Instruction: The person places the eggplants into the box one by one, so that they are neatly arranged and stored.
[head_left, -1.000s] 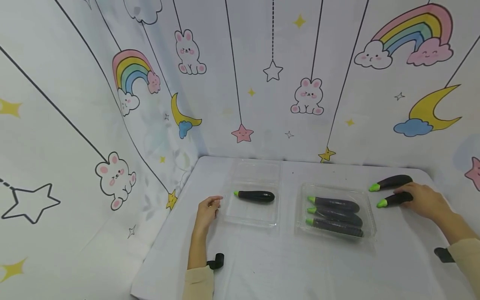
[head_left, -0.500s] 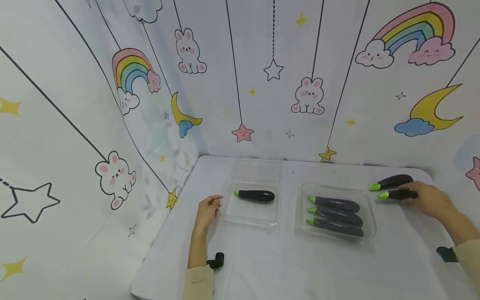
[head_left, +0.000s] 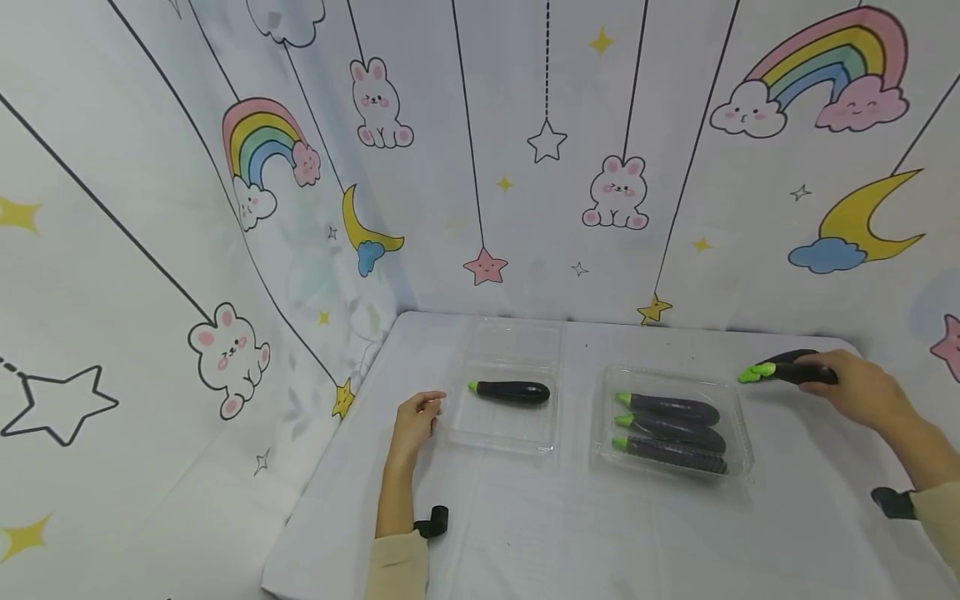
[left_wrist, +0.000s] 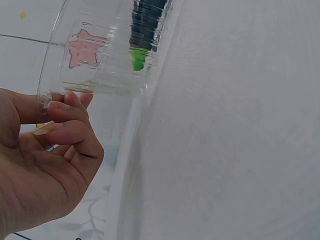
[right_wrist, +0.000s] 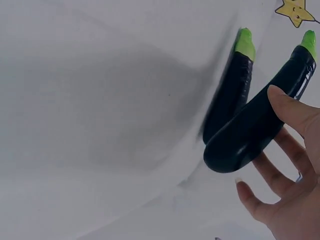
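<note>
My right hand (head_left: pixel 862 387) grips a toy eggplant (right_wrist: pixel 255 125) with a glossy dark body and bright green stem, thumb on one side and fingers on the other. Behind it a second eggplant (right_wrist: pixel 227 92) lies on the table, partly covered in the head view. At the left, my left hand (head_left: pixel 414 423) pinches the rim of a clear plastic box (left_wrist: pixel 90 86) between thumb and fingers. That box lies with its lid folded back, and one eggplant (head_left: pixel 513 392) rests inside it.
To the right of the middle stands another clear plastic box (head_left: pixel 738 462) with several eggplants (head_left: pixel 675 432) lying side by side in it. A white cloth covers the table (head_left: pixel 570 533). Printed curtains (head_left: pixel 450 192) rise along its back and left edges.
My right hand has raised its eggplant and moved it slightly back, so it now overlaps the one behind. My left hand and both boxes have stayed in place.
</note>
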